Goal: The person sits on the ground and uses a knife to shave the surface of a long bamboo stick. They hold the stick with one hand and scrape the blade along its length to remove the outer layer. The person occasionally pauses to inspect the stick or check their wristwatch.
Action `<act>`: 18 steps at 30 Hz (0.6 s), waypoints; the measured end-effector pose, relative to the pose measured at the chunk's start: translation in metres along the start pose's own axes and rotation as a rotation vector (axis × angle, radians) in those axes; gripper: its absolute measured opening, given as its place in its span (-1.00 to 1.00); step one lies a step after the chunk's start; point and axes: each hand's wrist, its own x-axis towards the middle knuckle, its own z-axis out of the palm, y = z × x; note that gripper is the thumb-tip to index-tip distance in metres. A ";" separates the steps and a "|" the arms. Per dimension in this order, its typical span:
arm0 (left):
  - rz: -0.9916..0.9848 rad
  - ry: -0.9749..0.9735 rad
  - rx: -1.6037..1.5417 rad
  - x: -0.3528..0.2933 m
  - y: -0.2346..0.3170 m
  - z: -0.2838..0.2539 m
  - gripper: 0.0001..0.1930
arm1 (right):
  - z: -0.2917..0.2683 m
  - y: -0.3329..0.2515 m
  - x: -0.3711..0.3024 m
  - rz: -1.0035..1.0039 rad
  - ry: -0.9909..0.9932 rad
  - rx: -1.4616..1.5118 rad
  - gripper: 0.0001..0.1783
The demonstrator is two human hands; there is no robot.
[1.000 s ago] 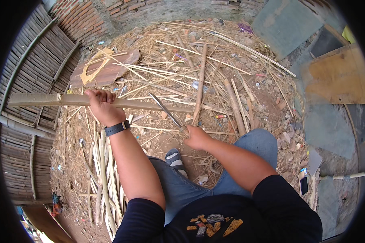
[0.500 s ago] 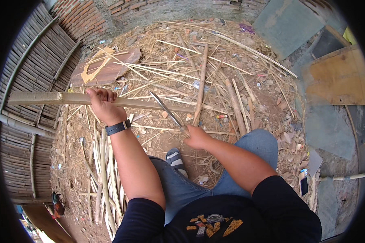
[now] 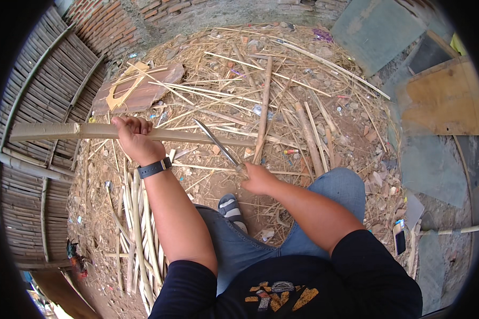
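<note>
My left hand [image 3: 137,141] is closed round a long split bamboo piece [image 3: 96,131], held roughly level. One end reaches out to the left; its right end comes near a round wooden pole [image 3: 265,106] on the ground. My right hand [image 3: 258,179] grips the handle of a machete [image 3: 217,142]. Its blade slants up and to the left, its tip a little right of my left hand. In this view the blade crosses in front of the bamboo; whether they touch I cannot tell.
Many bamboo strips [image 3: 138,228] lie beside my left arm. Shavings and stones cover the ground. A brown board [image 3: 165,80] lies ahead left, near a bamboo wall [image 3: 32,106]. A rooster [image 3: 75,259] stands lower left. At right are a phone [image 3: 399,239] and grey sheets [image 3: 379,34].
My hands, the bamboo and the machete have hardly moved. At the lower left, the rooster has shifted its posture slightly.
</note>
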 end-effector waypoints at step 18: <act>-0.019 0.014 0.001 0.001 0.002 -0.003 -0.63 | -0.008 0.000 0.004 0.140 -0.115 -0.076 -0.42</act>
